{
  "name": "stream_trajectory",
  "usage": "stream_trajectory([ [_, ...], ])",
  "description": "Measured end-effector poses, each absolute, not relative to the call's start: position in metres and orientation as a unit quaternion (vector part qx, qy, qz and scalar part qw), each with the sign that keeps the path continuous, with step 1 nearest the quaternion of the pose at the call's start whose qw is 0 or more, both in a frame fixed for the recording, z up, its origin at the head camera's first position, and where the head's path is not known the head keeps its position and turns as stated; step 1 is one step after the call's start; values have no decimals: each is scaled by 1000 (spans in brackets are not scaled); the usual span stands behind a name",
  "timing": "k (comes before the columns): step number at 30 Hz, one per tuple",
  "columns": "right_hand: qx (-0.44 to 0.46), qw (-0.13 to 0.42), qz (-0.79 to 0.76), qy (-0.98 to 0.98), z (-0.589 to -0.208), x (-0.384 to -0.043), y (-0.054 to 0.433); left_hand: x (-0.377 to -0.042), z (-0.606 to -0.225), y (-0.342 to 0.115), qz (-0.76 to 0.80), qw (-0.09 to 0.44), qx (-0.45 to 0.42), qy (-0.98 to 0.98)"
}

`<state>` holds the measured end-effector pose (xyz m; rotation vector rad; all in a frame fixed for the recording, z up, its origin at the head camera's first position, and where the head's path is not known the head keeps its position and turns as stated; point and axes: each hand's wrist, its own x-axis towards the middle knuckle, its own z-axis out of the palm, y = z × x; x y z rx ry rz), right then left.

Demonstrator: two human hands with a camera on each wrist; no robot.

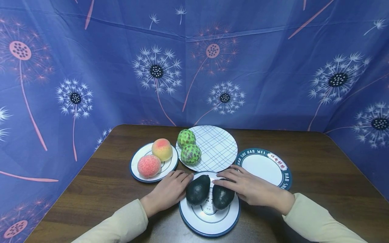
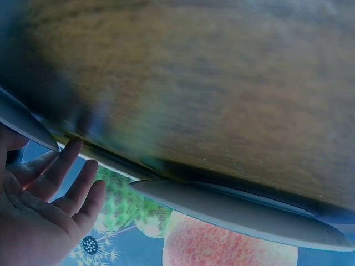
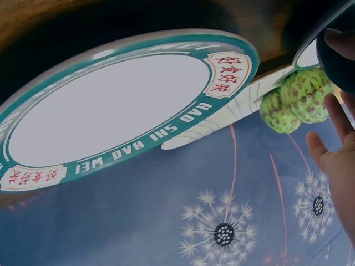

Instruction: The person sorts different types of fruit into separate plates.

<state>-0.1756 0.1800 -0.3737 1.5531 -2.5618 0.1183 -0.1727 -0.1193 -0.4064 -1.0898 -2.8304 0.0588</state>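
Note:
Two dark green avocados rest on a white plate (image 1: 209, 226) with blue rims, in front of me in the head view. My left hand (image 1: 169, 190) lies at this plate's left rim, beside the left avocado (image 1: 198, 190). In the left wrist view its fingers (image 2: 83, 185) are spread and fairly straight near the plate edge. My right hand (image 1: 253, 189) holds the right avocado (image 1: 223, 199), its fingers laid over the far end. In the right wrist view the thumb overlaps the dark avocado (image 3: 335, 69), while the outer fingers stand apart from it.
A peach (image 1: 162, 149) and a pink-red fruit (image 1: 149, 166) sit on the left plate (image 1: 136, 158). Two bumpy green fruits (image 1: 190, 154) lie on a checked plate (image 1: 217, 145) at the back. To the right, behind my right hand, is a green-rimmed plate (image 1: 262, 163).

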Motion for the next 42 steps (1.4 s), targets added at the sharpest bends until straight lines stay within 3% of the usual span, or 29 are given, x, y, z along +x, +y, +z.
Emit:
stream_trajectory([
  [20, 403, 112, 60, -906, -371, -189, 216, -183, -387, -120, 0, 112, -357, -927],
  [27, 329, 102, 56, -937, -374, -191, 238, -188, -374, -116, -17, 167, -342, -925],
  [42, 265, 160, 63, -949, -386, -198, 286, -211, -366, -109, -33, 208, -319, -924],
])
